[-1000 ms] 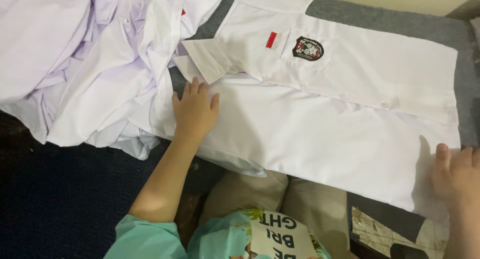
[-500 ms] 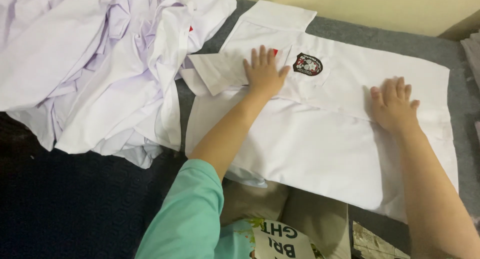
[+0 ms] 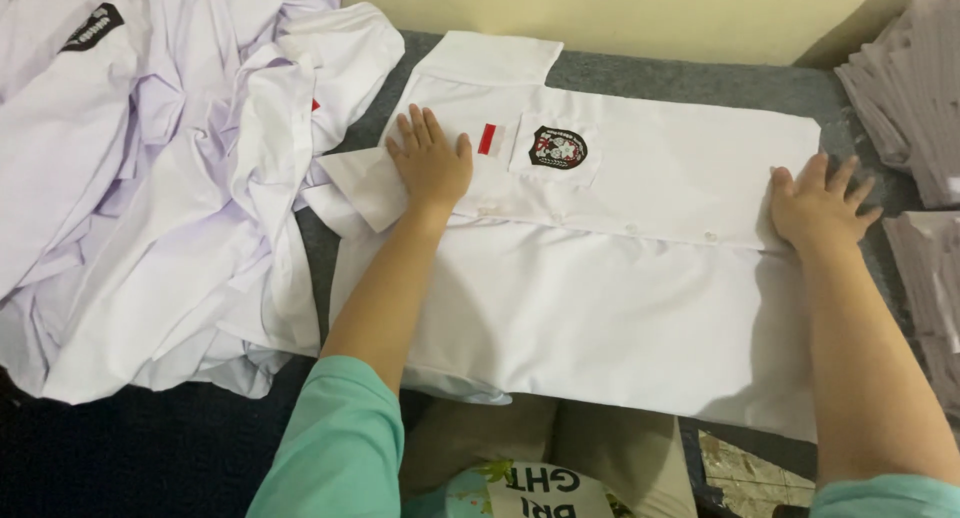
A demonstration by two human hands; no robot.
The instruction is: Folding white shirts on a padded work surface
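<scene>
Both hands lie flat on one white shirt [image 3: 620,308] spread across the grey worktop [image 3: 680,78], and what matters is how that shirt lies between them. Its long axis runs left to right in front of the person: collar end and a short sleeve [image 3: 365,183] to the left, hem to the right, with the button placket running like a seam down the middle of the cloth.

The left hand [image 3: 432,163] rests palm down near the collar end, fingers spread and pointing away from the body, just beside the small red flag patch [image 3: 488,139] and the chest pocket with its round dark badge [image 3: 558,147]. It grips nothing; it only presses on the fabric. The forearm comes up from a mint-green sleeve [image 3: 335,448] and angles slightly rightward across the lower half of the shirt.

The right hand [image 3: 820,208] is also open and flat, fingers splayed, set on the placket line close to the hem end, well apart from the left. Its arm runs nearly straight up from the lower right corner. Neither hand pinches or holds cloth as far as I can see.

So the shirt stretches between the two palms, each pinning one end, with the left nearer the collar and pocket, the right nearer the hem. A rumpled heap of white shirts [image 3: 150,178] sits left of it, touching the sleeve, and stacks of grey folded cloth [image 3: 910,98] stand at the far right.
</scene>
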